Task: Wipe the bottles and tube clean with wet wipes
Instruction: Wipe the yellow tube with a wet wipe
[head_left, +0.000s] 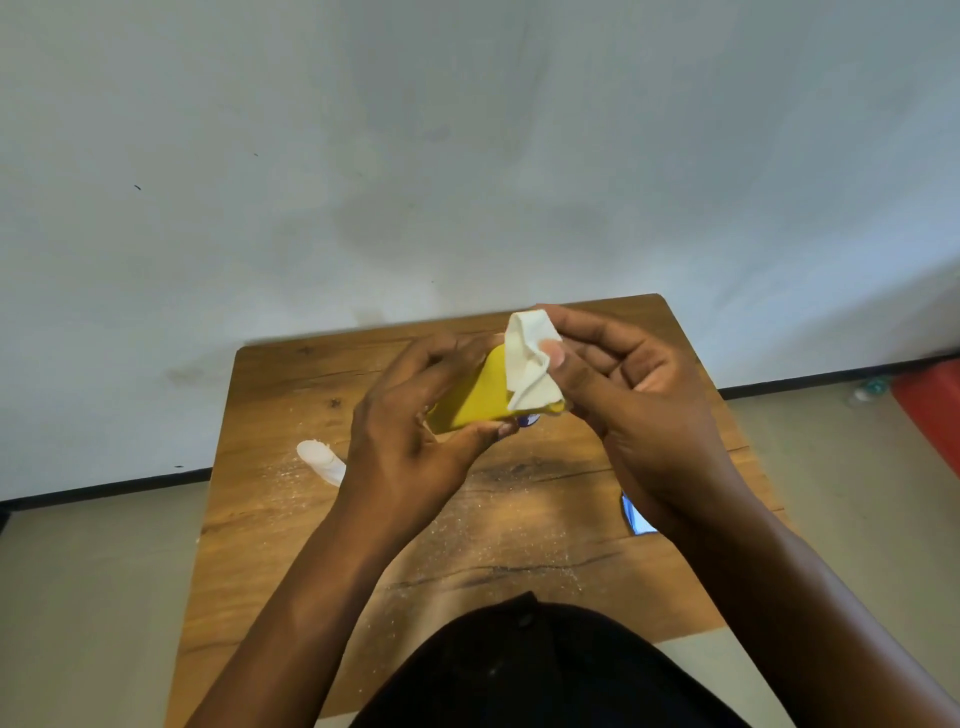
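Note:
My left hand (410, 415) grips a yellow bottle (475, 397) above the middle of the wooden table (291, 519); the bottle lies tilted, its right end higher. My right hand (628, 384) pinches a crumpled white wet wipe (527, 364) against the bottle's right end, thumb on top of the wipe. Behind the bottle a small blue and white item (525, 420) peeks out; what it is cannot be told. A white bottle (322, 460) lies on the table at the left, partly hidden by my left wrist.
A blue and white object (636, 514) lies on the table at the right, mostly hidden under my right forearm. Fine white specks are scattered over the tabletop. A red object (930, 410) sits on the floor at the far right. A pale wall stands behind the table.

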